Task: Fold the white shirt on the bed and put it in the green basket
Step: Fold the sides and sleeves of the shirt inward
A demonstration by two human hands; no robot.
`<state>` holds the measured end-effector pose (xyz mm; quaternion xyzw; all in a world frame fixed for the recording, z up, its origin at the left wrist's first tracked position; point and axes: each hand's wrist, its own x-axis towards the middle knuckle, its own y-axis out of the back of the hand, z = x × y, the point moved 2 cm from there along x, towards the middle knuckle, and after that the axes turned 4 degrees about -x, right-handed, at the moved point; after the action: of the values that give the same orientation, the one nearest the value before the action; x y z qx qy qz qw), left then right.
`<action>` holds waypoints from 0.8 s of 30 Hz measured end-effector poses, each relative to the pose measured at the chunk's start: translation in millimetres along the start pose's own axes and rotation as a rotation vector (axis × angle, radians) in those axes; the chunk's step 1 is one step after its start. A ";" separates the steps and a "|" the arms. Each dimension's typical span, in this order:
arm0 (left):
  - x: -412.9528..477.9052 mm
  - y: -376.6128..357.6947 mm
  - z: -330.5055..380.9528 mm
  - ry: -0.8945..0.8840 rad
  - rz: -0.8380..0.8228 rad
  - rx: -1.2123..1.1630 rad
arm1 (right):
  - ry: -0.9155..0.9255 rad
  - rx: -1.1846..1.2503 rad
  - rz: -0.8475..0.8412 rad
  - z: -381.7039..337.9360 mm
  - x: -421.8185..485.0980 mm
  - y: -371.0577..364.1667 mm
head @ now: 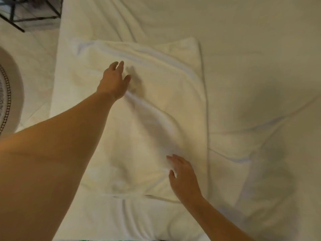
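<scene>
The white shirt [156, 105] lies spread flat on the white bed, roughly rectangular, with a ridge of cloth running diagonally across its middle. My left hand [114, 80] reaches out over the shirt's far left part, fingers apart, holding nothing. Near the shirt's lower right part my right hand [184, 176] lies flat, fingers spread, pressing on the cloth. A thin strip of green [86, 239] shows at the bottom edge; I cannot tell whether it is the basket.
The bed [260, 58] with its wrinkled white sheet fills the right and far side. On the left lie a pale floor, a round patterned rug [7, 101] and a black metal frame [31, 13] at the top left.
</scene>
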<state>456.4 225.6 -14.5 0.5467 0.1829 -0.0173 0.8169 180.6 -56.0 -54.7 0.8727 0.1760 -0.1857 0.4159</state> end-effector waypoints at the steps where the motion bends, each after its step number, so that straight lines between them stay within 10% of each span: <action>1: 6.9 -10.8 23.4 -0.015 -0.001 -0.012 | -0.028 0.002 0.039 16.5 0.2 14.6; 12: 75.9 -108.9 242.5 -0.228 0.014 0.067 | -0.353 0.333 0.110 110.0 4.7 61.8; 24: 90.9 -143.8 283.9 -0.148 0.039 0.329 | -0.425 0.401 -0.189 140.5 -3.1 51.6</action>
<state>587.8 -71.9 -75.7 0.6736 0.1064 -0.0711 0.7280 176.7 -198.2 -101.3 0.8586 0.1252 -0.4331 0.2440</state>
